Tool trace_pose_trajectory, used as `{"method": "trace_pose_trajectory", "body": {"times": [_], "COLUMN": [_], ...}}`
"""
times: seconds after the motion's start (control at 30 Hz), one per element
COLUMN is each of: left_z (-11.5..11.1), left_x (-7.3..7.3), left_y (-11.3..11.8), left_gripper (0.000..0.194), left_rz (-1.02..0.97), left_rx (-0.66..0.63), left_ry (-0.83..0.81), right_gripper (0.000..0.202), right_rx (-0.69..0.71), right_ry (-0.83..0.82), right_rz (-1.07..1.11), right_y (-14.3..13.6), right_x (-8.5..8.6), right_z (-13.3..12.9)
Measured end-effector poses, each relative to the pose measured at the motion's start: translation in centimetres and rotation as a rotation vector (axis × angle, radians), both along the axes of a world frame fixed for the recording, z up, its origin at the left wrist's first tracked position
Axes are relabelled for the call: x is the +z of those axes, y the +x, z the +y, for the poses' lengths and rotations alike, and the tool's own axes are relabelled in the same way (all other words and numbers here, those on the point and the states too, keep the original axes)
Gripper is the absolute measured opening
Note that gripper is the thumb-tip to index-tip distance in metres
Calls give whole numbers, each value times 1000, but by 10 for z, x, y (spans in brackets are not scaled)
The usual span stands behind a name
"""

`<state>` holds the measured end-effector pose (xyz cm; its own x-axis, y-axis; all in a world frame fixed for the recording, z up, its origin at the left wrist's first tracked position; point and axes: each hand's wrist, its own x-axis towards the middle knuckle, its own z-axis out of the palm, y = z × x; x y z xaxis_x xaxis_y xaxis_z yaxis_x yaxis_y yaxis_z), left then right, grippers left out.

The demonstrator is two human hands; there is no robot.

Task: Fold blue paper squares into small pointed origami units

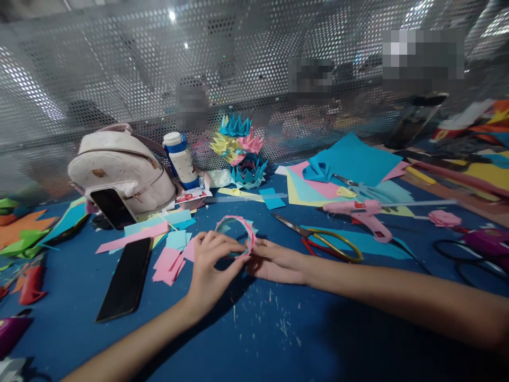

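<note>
**Paper ring, pink and light blue, held between two bare hands**

Item: one paper ring (252,237), at the fingertips of both hands, above the blue counter (278,339). Stands tilted, its opening partly facing the wearer; the band arches beyond the left fingers. Outline roundish; no clear long axis.

Left arm: forearm rising from lower left toward the ring. Left hand (214,258): back of the hand up, fingers bent to the right, thumb below; fingers and thumb drawn together, pinching the band's near right part.

Right arm: forearm nearly level, coming in from the right. Right hand (276,261): thumb on top, fingers curled beneath, closed on the band's right side, just beside the left fingertips.

Left of the left hand: pink paper pieces (168,265), then a black phone (126,278) lying flat.

Beyond the right hand, to the right: open scissors (306,231), then a pink glue gun (368,211).

Beyond both hands: pointed paper pieces (239,148) in blue, yellow and pink, stacked; white bottle (182,162) upright; pale backpack (119,170) farther left.
</note>
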<state>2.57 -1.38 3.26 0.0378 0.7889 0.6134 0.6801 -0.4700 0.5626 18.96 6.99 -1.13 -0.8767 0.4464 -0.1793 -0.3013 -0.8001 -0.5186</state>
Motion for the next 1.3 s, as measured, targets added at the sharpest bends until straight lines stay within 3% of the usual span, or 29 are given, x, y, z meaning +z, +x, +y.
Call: {"method": "trace_pose_trajectory", "body": {"times": [0.33,0.73,1.0,1.3], "left_z": [4,1,6,7], "left_x": [-7,-11,-19,-18], "left_y": [-2,-1,-3,-1], "left_gripper": [20,16,15,13], "left_rz": [-4,154,161,158], "left_rx": [26,-38,-9,-16], "left_ry": [8,122,147,159], "right_gripper": [32,27,30,29], "right_rx": [-53,-75,-114,-122], "right_ry": [4,108,61,56], "right_rz": [7,-24,-26,-27], "right_y": [-2,-1,-1,3], "right_x": [6,3,4,5], "right_z": [-3,-4,-2,-2]}}
